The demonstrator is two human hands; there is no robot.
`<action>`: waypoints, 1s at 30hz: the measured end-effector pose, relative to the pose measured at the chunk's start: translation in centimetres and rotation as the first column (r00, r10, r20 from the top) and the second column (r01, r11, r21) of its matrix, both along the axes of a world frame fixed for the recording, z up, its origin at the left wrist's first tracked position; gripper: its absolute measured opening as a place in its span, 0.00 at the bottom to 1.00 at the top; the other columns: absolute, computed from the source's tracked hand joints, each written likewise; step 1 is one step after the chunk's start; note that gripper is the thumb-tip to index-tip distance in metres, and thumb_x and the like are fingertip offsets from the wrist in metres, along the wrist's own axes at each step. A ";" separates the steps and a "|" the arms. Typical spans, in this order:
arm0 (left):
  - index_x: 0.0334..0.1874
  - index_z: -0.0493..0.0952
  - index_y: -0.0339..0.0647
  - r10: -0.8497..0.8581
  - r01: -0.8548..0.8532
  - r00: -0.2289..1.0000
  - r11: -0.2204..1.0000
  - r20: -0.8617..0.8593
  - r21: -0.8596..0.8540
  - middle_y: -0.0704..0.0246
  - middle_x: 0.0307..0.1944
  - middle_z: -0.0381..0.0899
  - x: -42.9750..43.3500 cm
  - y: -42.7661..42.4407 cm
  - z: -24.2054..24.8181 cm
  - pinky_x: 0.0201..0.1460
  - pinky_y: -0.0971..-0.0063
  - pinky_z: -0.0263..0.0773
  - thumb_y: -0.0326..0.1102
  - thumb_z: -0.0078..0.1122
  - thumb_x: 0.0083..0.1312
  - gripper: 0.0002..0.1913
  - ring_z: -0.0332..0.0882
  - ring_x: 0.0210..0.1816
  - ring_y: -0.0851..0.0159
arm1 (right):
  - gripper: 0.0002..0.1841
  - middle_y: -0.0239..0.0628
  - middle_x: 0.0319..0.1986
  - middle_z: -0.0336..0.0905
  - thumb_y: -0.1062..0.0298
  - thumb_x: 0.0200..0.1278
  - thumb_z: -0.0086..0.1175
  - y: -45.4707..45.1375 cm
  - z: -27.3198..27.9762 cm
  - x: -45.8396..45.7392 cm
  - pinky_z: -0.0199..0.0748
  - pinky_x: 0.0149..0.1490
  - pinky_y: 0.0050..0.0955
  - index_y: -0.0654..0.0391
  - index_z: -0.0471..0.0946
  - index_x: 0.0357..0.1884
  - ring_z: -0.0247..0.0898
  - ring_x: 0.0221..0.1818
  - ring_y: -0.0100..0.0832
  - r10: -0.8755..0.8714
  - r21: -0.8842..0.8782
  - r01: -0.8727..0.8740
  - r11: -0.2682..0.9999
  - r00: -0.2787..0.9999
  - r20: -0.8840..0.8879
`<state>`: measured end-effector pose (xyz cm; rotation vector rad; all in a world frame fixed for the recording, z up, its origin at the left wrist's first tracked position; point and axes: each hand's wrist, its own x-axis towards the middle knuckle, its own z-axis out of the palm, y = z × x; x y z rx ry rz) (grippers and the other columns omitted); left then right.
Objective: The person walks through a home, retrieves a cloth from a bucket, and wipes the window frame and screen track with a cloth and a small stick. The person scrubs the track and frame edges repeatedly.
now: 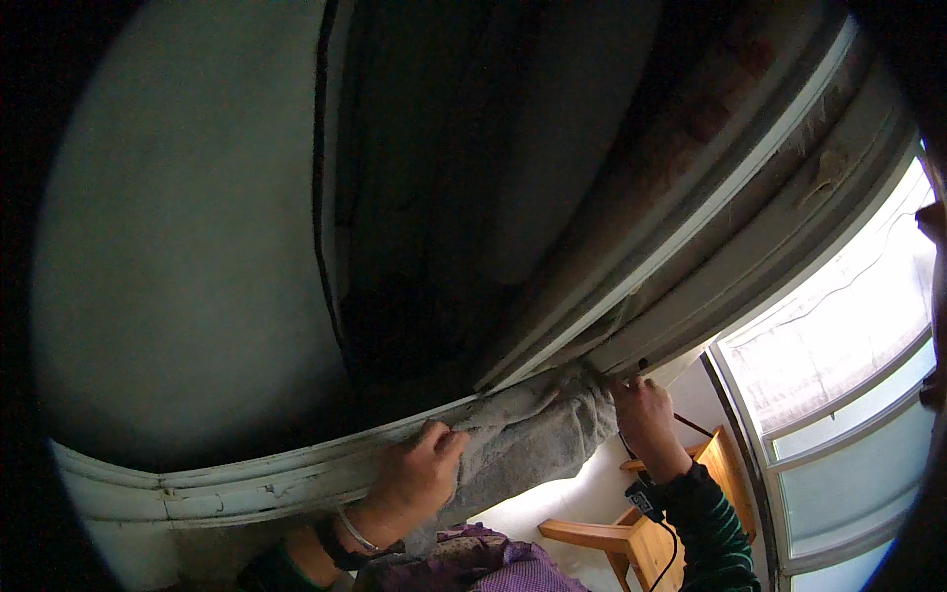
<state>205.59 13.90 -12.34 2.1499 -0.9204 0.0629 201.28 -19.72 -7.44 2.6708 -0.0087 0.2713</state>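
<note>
My left hand (414, 473) has its fingers curled on the left end of a grey cloth (533, 436), at a worn white frame (222, 496). The cloth drapes over the frame's edge and sags between my hands. My right hand (645, 418) is closed at the cloth's right end, around a thin tool whose dark end (643, 364) sticks up above the fist. Most of that tool is hidden, so its kind is unclear. A pale metal track (688, 233) runs up to the right from the frame.
A wooden chair (636, 544) stands below on the right, close to my right forearm. Beyond it is a bright window (843, 370). A small device with a cable (642, 502) hangs by my right wrist. A pale panel (185, 244) borders the dark opening.
</note>
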 end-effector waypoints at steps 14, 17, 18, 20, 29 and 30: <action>0.44 0.75 0.39 0.032 -0.032 0.999 0.999 0.038 -0.003 0.61 0.38 0.74 -0.8 3.6 0.0 0.34 0.61 0.75 0.24 0.53 0.57 0.12 0.78 0.35 0.53 | 0.04 0.27 0.22 0.77 0.63 0.47 0.62 5.6 -2.7 7.1 0.66 0.30 0.38 0.48 0.81 0.26 0.75 0.29 0.30 0.156 -0.302 -0.266 0.915 0.926 -0.343; 0.41 0.76 0.40 0.154 -0.154 0.988 0.988 0.018 -0.015 0.62 0.37 0.74 -0.3 9.4 0.2 0.33 0.58 0.73 0.21 0.54 0.55 0.11 0.78 0.34 0.51 | 0.04 0.27 0.20 0.76 0.66 0.43 0.62 10.2 -0.8 5.7 0.66 0.27 0.32 0.48 0.79 0.23 0.75 0.28 0.28 0.206 -0.327 -0.353 0.877 0.889 -0.409; 0.40 0.76 0.39 0.197 -0.198 0.980 0.980 0.027 0.026 0.61 0.37 0.75 -0.1 11.7 0.5 0.33 0.60 0.73 0.20 0.56 0.53 0.12 0.78 0.35 0.51 | 0.04 0.28 0.19 0.73 0.67 0.44 0.61 12.0 -0.5 5.0 0.66 0.27 0.32 0.50 0.78 0.23 0.71 0.25 0.29 0.322 -0.401 -0.426 0.811 0.898 -0.301; 0.40 0.78 0.39 0.319 -0.322 0.946 0.946 0.065 0.047 0.61 0.38 0.75 0.1 15.0 0.9 0.33 0.62 0.73 0.19 0.56 0.52 0.13 0.78 0.35 0.52 | 0.04 0.31 0.19 0.73 0.67 0.45 0.60 14.3 0.2 3.5 0.67 0.26 0.29 0.52 0.77 0.24 0.72 0.26 0.30 0.406 -0.231 -0.456 0.859 0.884 -0.232; 0.49 0.78 0.41 0.295 -0.344 0.917 0.925 0.268 0.162 0.61 0.53 0.73 -3.2 11.1 0.4 0.52 0.56 0.68 0.29 0.59 0.57 0.16 0.71 0.52 0.53 | 0.12 0.42 0.29 0.78 0.71 0.52 0.58 10.3 1.5 2.6 0.76 0.31 0.36 0.56 0.81 0.40 0.78 0.32 0.41 0.380 0.010 -0.383 0.924 0.911 -0.160; 0.50 0.78 0.40 0.244 -0.292 0.937 0.939 0.250 0.179 0.60 0.55 0.72 -3.4 10.4 0.3 0.55 0.55 0.66 0.31 0.59 0.59 0.16 0.70 0.54 0.53 | 0.12 0.43 0.30 0.79 0.71 0.52 0.58 9.2 1.4 2.8 0.77 0.32 0.36 0.56 0.81 0.40 0.78 0.32 0.42 0.429 -0.015 -0.441 0.898 0.882 -0.195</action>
